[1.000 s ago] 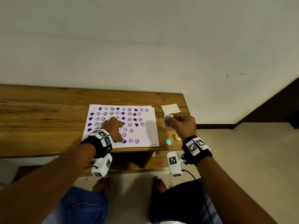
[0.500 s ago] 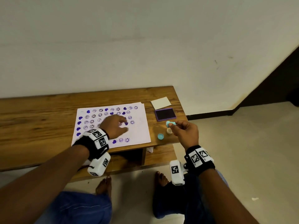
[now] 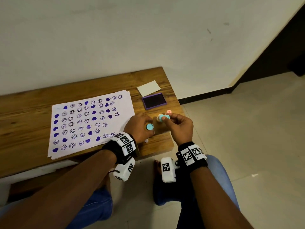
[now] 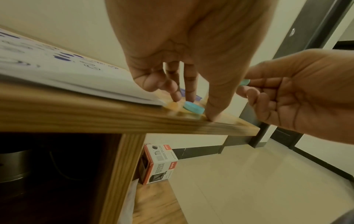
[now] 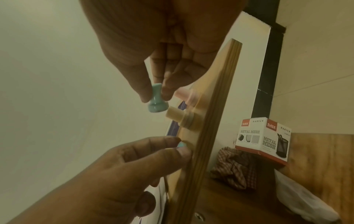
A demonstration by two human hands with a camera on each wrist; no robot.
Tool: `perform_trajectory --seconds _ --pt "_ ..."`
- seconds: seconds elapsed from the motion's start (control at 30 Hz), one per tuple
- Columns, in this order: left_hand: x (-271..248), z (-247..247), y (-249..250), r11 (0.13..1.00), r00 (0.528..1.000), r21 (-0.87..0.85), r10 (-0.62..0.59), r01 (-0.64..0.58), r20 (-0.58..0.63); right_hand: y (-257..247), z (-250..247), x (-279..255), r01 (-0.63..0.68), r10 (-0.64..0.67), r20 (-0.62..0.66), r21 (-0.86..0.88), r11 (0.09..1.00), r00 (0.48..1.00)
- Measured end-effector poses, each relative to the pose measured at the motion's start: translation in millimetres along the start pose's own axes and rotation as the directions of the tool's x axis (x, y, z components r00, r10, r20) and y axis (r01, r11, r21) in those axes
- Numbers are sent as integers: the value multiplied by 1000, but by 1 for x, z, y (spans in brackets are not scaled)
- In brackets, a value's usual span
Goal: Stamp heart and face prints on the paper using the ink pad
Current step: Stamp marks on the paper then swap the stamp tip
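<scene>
A white paper full of purple heart and face prints lies on the wooden table. The open purple ink pad sits to its right. My right hand pinches a small teal stamp by its handle above the table, between thumb and forefinger. My left hand reaches down beside the paper's right edge. Its thumb and fingers close round a round teal cap lying near the table's front edge.
A cream stamp and a pink stamp stand just behind my right hand. A white card lies behind the ink pad. On the shelf below are a "Metal Mesh" box, a checked cloth and a plastic bag.
My left hand left the paper and moved right to the teal cap. My right hand drew the teal stamp back from the ink pad toward the table's front.
</scene>
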State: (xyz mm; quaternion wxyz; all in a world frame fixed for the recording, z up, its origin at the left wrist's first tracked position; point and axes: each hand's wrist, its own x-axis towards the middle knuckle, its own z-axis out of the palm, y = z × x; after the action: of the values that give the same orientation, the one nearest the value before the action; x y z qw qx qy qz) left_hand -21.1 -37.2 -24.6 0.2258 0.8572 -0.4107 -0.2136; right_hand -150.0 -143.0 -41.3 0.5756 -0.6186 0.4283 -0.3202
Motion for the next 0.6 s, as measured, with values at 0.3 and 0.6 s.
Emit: perform_trajectory --seconds 0.3,0.6 --pt "0 9 -8 998 995 1 66 -66 -69 -3 2 -4 50 -49 31 -47 998 998" --pt "-7 -1 -2 985 989 -166 22 -47 -148 -3 4 -9 82 -77 81 -62 995 994"
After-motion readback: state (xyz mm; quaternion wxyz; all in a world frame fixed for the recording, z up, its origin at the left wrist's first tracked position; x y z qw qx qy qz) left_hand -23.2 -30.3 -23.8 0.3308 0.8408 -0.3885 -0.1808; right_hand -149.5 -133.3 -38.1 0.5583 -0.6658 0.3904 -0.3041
